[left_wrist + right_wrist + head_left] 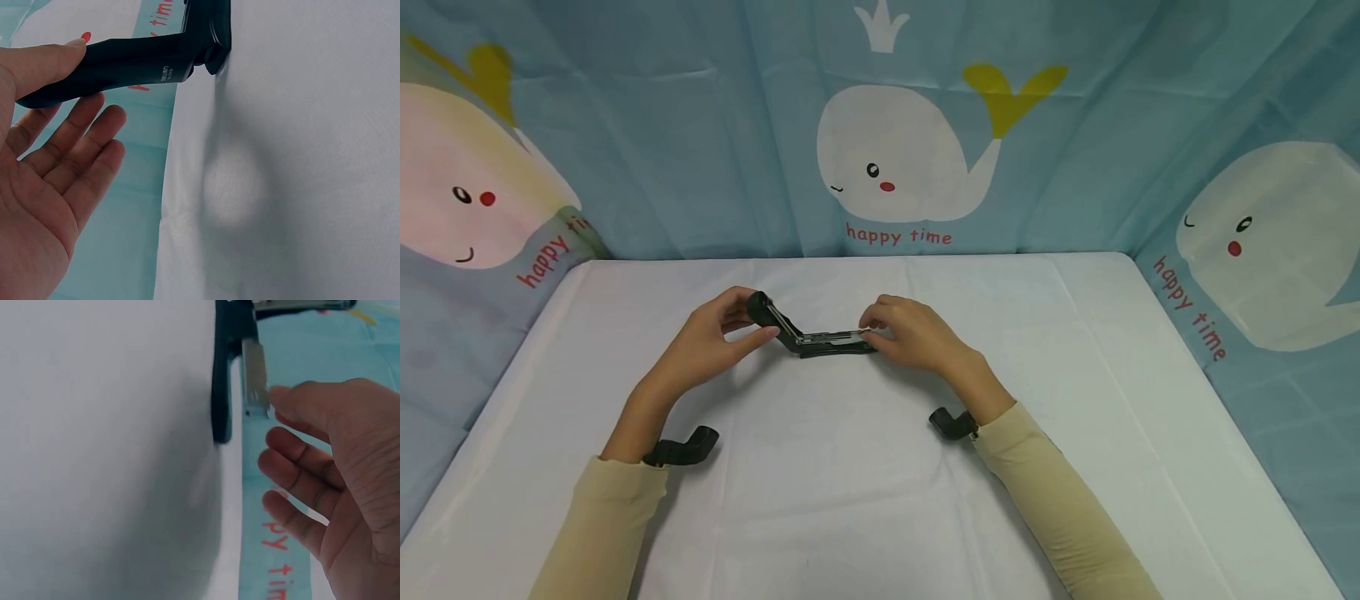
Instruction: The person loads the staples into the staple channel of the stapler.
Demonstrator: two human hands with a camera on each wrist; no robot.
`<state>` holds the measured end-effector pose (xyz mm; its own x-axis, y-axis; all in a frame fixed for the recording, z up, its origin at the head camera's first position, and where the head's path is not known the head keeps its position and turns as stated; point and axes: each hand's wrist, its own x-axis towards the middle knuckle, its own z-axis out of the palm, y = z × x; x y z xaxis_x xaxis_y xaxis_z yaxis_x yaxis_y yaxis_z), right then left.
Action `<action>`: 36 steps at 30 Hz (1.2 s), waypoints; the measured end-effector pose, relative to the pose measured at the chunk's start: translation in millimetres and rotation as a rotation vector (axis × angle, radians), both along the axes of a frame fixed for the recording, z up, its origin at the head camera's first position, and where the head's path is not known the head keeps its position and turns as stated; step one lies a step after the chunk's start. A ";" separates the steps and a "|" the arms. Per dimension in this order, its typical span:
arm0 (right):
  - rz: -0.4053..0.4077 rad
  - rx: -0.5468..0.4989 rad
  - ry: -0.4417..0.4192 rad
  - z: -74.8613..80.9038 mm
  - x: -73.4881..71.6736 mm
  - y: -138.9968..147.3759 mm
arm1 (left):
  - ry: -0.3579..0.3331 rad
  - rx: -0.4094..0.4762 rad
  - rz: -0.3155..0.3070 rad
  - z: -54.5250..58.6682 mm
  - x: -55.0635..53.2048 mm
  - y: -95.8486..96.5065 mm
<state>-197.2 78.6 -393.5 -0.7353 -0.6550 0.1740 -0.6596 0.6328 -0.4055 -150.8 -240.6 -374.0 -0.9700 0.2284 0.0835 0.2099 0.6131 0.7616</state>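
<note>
Evidently opened out at a wide angle: a black plastic stapler with silver metal inside point(801, 343), toward the far half of a white cloth-covered table point(820, 500), raised at its left end, low over or touching the cloth at its right; cannot tell which. At the raised end, a smooth black tapering handle with small pale lettering point(128, 67), pinched between thumb and fingertips of the bare left hand point(709, 340). At the other, a narrow silver metal magazine point(255, 381) above a slim black base point(220, 409), pinched near its tip by thumb and forefinger of the bare right hand point(917, 333), other fingers loosely bent; anything slim between those tips too small to make out. Hands well apart, linked only through the stapler. Main risk, as a judgement: a slip of the left thumb on the smooth handle, with a sudden swing toward the magazine and a nip for the right fingertips. Possible too: a crooked pull or push from the right, twisting the stapler sideways or skidding the base over the cloth. Further out, black curved wrist pieces point(688, 447) point(953, 423), long beige sleeves point(602, 525) point(1060, 508), and behind, a light-blue curtain with printed white whales point(685, 167).
</note>
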 end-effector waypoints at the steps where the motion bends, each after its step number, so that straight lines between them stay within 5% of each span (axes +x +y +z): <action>1: -0.008 0.002 -0.010 0.0 -0.6 1.5 | -0.001 0.001 0.000 -0.2 -0.1 -0.2; 18: -0.035 0.060 -0.090 -11.0 -9.4 16.2 | 0.032 0.016 -0.030 -2.4 -2.5 0.9; 36: -0.024 0.081 -0.033 -15.1 -6.0 14.0 | 0.013 0.027 -0.022 -2.4 -1.6 4.2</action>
